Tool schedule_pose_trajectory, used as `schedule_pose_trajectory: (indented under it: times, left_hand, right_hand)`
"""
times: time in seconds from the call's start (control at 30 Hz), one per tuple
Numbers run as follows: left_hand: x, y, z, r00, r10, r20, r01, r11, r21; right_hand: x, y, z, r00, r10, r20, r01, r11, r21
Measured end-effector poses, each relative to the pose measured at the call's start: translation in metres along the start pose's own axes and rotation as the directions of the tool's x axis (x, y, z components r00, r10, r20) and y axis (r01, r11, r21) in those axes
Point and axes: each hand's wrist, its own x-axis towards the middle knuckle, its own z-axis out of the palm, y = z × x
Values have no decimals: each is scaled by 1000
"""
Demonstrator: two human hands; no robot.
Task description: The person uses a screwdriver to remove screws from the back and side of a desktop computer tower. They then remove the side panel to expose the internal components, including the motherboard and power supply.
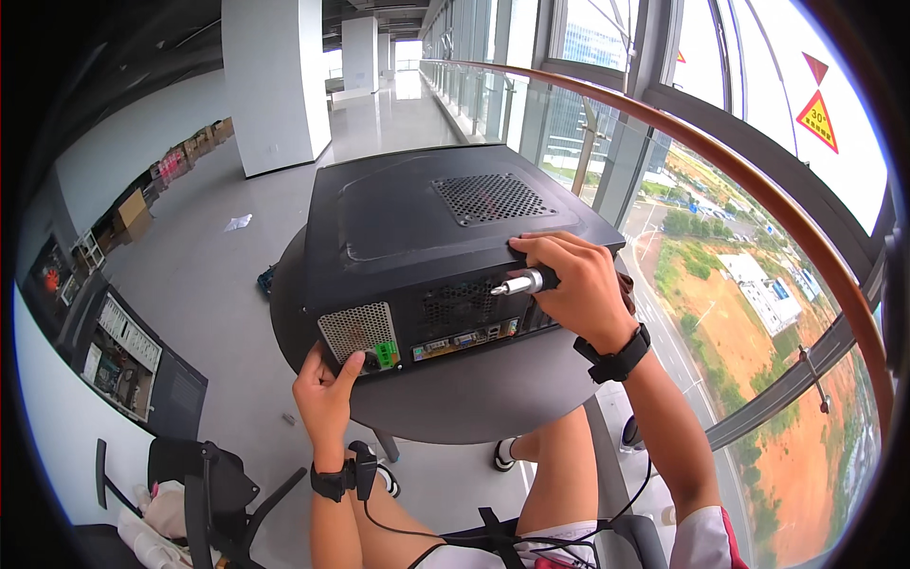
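A black desktop computer case point(398, 213) lies on its side on a round dark table point(493, 403), its back panel with ports turned toward me. The perforated power supply grille point(353, 330) is at the panel's left. My left hand point(322, 403) grips the lower left corner there, thumb on the panel beside a green label and fingers around the side. In my right hand point(583, 289) is a screwdriver point(519, 283) with a silver shaft, its tip pointing left just before the back panel. That hand's fingers also rest on the case's top edge. The screwdriver's handle is mostly hidden in the palm.
An opened computer case point(118, 356) stands on the floor at the left, with a chair point(199, 488) holding cloth in front of it. A glass railing with a wooden handrail point(664, 119) runs along the right. A white pillar point(275, 90) rises behind. A black cable point(408, 538) crosses my lap.
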Motion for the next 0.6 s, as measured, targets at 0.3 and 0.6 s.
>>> schedule_pose_trajectory:
  times: [0.3, 0.6]
  left_hand:
    - [-1, 1, 3, 1000, -10, -14, 10, 1000, 26]
    - [-2, 5, 1, 1000, 12, 6, -12, 999, 51]
  right_hand:
    - [19, 1, -19, 987, -111, -116, 107, 993, -46]
    - [67, 9, -22, 927, -186, -325, 104, 962, -253]
